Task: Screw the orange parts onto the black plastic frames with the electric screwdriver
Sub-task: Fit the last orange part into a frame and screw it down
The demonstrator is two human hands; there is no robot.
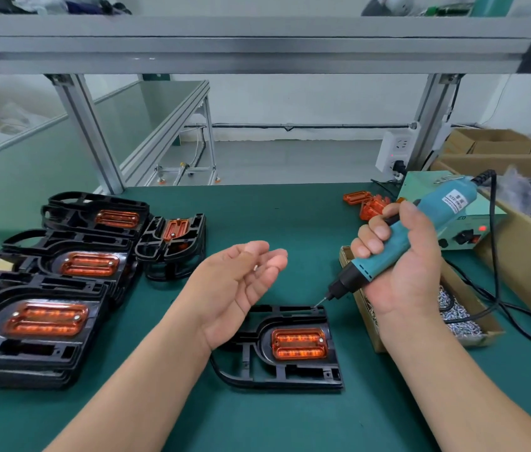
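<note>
The right hand [404, 269] grips the electric screwdriver [440, 208], its bit just above the far right corner of a black frame [277, 375] holding an orange part [300, 343]. The left hand [234, 285] hovers palm-up to its left, fingers relaxed.

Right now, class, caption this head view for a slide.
Right hand grips electric screwdriver near black frame; open left hand cradles a screw.

The electric screwdriver [443, 207] I grip in my right hand [404, 265] carries a white label [456, 202] at two o'clock. Its print seems to begin "KEE", and the rest is too blurred to read. The green power box [427, 187] behind shows the letters "ED".
</note>
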